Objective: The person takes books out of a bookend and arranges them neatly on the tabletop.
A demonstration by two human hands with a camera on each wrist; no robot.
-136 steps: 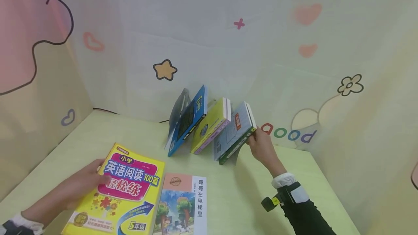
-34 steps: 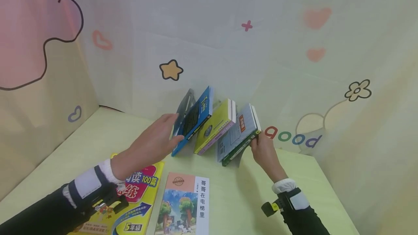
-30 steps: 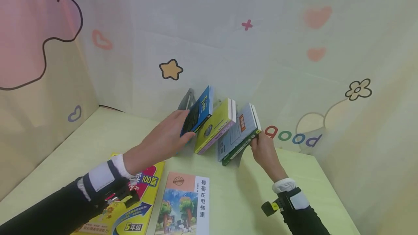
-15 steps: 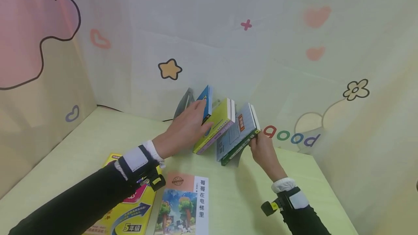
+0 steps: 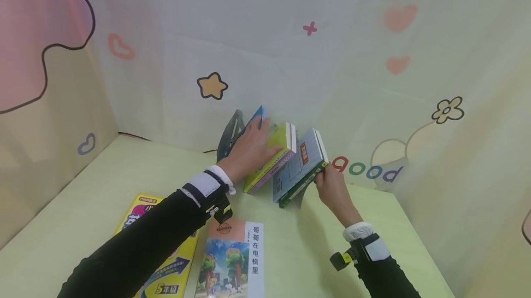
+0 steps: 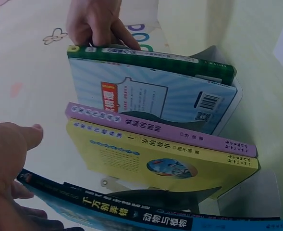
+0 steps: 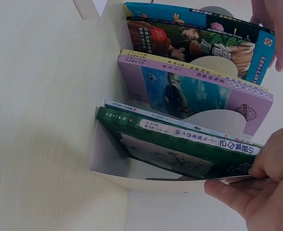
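Observation:
My left hand is at the blue books at the left end of a grey-white book rack. Its fingers lie along their outer cover, while the thumb stands apart over the yellow book. At the rack's other end, my right hand pinches the green book together with the rack's end panel. A pale blue book leans against the green one. Beside the yellow book is a purple one. Rack dividers separate the leaning books.
Nearer on the pale table lie a yellow English reading book, partly behind my left sleeve, and a picture-cover book. Patterned cloth hangs behind the rack.
My left hand has let go of the yellow reading book, then moved up and right from the rack's left side onto the blue books. The right hand stays at its end.

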